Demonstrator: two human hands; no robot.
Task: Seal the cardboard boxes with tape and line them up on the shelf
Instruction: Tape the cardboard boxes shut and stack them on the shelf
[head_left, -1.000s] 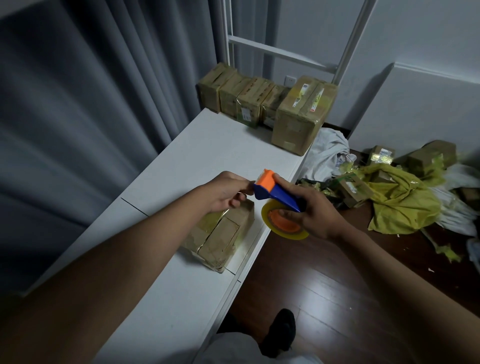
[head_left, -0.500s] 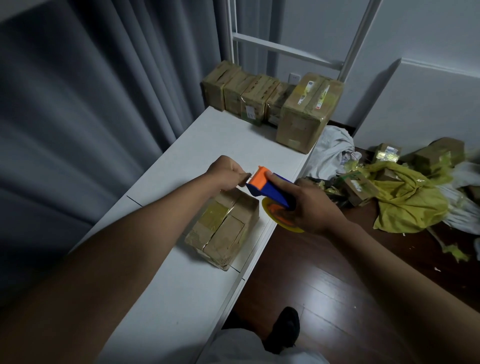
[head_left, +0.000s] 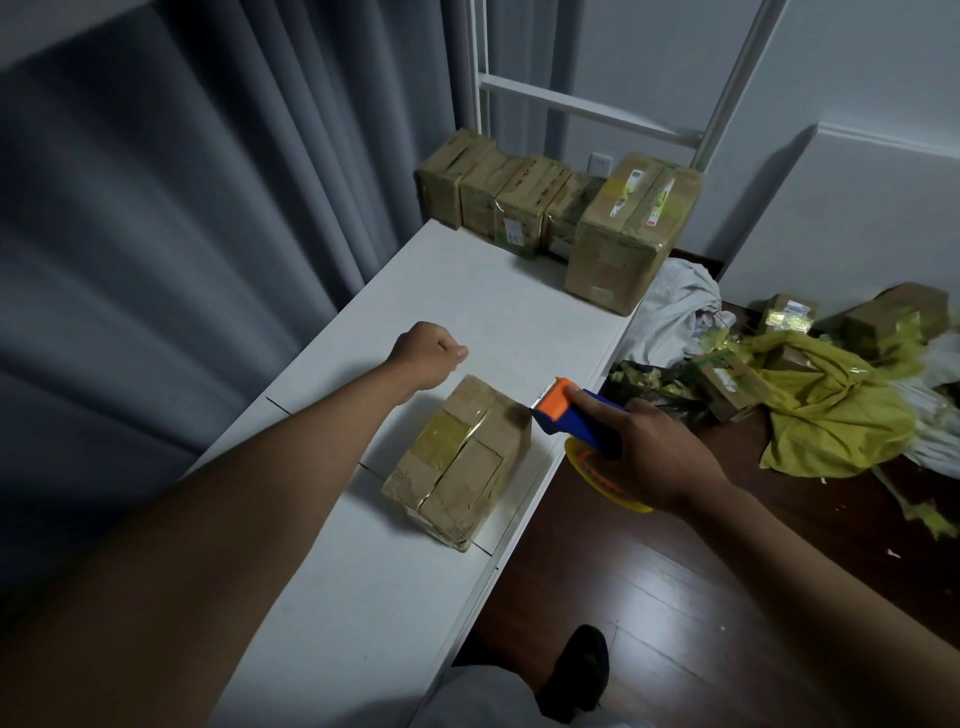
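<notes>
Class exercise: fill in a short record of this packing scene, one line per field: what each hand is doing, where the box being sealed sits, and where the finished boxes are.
Left hand: fist, stretched beyond the box; whether it pinches tape cannot be told
Right hand: holds tape dispenser
Box being sealed: on white shelf, near its front edge
Finished boxes: row at the shelf's far end

White shelf (head_left: 467, 306): cardboard boxes (head_left: 460, 462)
</notes>
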